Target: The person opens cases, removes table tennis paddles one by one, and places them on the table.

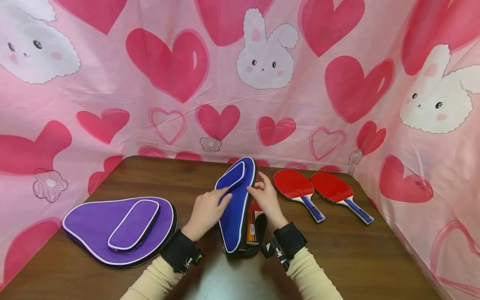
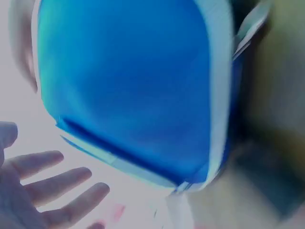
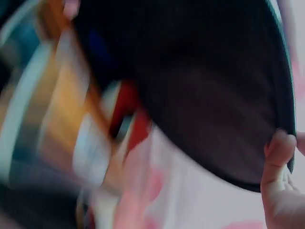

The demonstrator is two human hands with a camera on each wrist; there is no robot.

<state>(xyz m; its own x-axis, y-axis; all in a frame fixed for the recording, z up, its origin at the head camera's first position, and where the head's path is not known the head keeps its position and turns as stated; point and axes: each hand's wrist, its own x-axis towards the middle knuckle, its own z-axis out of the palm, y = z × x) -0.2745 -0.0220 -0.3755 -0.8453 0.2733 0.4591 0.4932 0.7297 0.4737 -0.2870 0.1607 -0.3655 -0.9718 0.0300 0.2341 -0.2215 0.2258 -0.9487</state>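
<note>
A blue table tennis bat case (image 1: 234,208) with white piping stands tilted up at the table's middle, its front flap lifted. Inside shows a bat with a striped orange handle (image 1: 252,228) and a bit of red rubber. My right hand (image 1: 267,199) pinches the flap's edge between thumb and finger; the right wrist view shows the flap's black lining (image 3: 214,105) and my thumb (image 3: 279,155) on it. On the other side my left hand (image 1: 208,210) is beside the small front pocket, its fingers (image 2: 62,183) spread in the left wrist view and gripping nothing.
A purple bat case (image 1: 97,221) with white piping lies flat on the left of the brown table (image 1: 180,179). Two red bats (image 1: 294,185) with blue handles lie at the right. Pink cloth (image 1: 225,96) with hearts and rabbits hangs around the table.
</note>
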